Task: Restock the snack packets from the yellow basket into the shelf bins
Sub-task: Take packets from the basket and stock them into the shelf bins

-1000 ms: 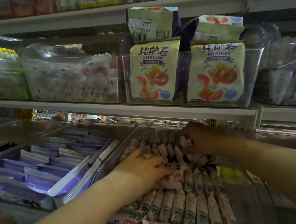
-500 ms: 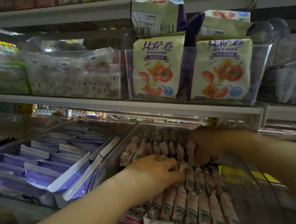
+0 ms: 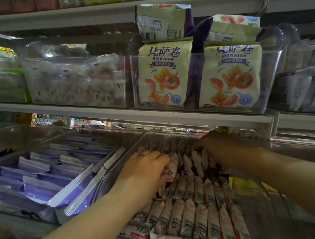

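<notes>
Your left hand [image 3: 146,169] pinched a packet [image 3: 171,168]; the right hand [image 3: 225,150], at the bin [image 3: 114,166] back edge, was unclear. Forcing risked toppling rows [image 3: 195,162].

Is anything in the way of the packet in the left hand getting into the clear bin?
Nothing visible is. The left hand has the packet inside the clear bin, against the packet rows; the right hand touches the back row, off to the side.

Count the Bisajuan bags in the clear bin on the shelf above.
4: front left bag and front right bag stand upright; top left bag and top right bag sit above them. More may hide behind.
</notes>
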The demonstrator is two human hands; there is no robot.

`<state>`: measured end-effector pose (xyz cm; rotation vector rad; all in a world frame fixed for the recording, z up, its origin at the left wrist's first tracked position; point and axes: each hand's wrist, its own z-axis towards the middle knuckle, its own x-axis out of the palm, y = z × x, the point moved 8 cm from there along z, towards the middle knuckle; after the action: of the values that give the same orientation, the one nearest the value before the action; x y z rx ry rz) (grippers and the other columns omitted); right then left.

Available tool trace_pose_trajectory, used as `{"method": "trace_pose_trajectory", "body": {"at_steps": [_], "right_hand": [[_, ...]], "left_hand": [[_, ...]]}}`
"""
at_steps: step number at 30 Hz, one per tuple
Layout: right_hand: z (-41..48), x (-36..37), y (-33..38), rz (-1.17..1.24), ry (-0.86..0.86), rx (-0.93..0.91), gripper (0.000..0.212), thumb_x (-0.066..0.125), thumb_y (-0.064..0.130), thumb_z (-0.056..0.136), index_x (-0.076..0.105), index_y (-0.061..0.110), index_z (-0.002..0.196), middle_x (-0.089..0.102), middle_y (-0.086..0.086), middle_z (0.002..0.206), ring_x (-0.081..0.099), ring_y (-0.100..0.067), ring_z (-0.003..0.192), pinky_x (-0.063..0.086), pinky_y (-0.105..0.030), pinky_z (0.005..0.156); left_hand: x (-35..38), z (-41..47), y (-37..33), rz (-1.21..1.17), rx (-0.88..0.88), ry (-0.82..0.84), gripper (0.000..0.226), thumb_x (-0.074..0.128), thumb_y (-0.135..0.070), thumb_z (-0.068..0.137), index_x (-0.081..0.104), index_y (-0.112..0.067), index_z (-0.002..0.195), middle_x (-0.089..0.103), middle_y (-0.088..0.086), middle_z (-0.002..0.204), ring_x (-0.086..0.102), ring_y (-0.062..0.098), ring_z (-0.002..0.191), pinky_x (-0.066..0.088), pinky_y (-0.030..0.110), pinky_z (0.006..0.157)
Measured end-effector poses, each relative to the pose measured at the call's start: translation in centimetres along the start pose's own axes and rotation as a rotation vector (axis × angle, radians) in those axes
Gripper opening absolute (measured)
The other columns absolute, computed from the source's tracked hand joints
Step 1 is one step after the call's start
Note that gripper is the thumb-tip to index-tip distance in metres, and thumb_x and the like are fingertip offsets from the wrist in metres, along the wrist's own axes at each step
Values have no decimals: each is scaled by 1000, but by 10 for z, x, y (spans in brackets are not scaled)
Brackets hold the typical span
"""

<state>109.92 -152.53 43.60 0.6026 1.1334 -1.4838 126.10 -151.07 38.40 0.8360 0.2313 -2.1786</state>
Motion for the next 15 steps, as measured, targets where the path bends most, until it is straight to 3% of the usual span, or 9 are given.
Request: {"method": "trace_pose_trajectory", "body": {"at_steps": [2,4,8,10,12,15], "right_hand": [[-3,2,-3,50,21,43,18,52,17,93,65,24,103,54,-1,95,55,-20,83,40,-24,69],[-4,6,2,69,77,-5,17,54,17,93,66,22,103,62,-2,97,61,-22,88,47,-26,74],[-11,4,14,212,117,-85,58,68,27,82,46,25,135,58,-2,122,58,-21,105,51,-37,90],[-11,3,18,116,127,-93,71,71,36,81,36,28,143,51,0,134,54,-21,113,49,-38,93],[-9,6,24,17,166,-133,59,68,38,84,46,26,138,54,-1,132,55,-23,114,48,-35,93],[-3,-2,27,-48,136,-55,31,63,35,88,63,18,115,67,-7,110,63,-27,99,51,-37,83]], "left_hand": [[0,0,1,-2,-2,-10,23,57,-50,89,53,-31,102,56,-11,103,50,14,103,26,24,77],[1,0,1,0,-4,-10,24,56,-50,90,53,-31,103,56,-11,105,50,14,103,30,24,80],[2,0,-2,24,22,-16,25,53,-50,91,49,-32,108,55,-12,108,49,14,106,29,24,83],[3,0,-3,36,38,-12,35,52,-50,92,47,-35,123,55,-11,115,48,15,111,32,27,89],[5,0,-4,45,55,-3,42,50,-50,93,46,-37,132,54,-10,120,46,15,115,31,27,94],[4,2,-6,75,72,14,43,48,-52,93,52,-37,133,56,-10,119,46,14,116,27,26,99]]}}
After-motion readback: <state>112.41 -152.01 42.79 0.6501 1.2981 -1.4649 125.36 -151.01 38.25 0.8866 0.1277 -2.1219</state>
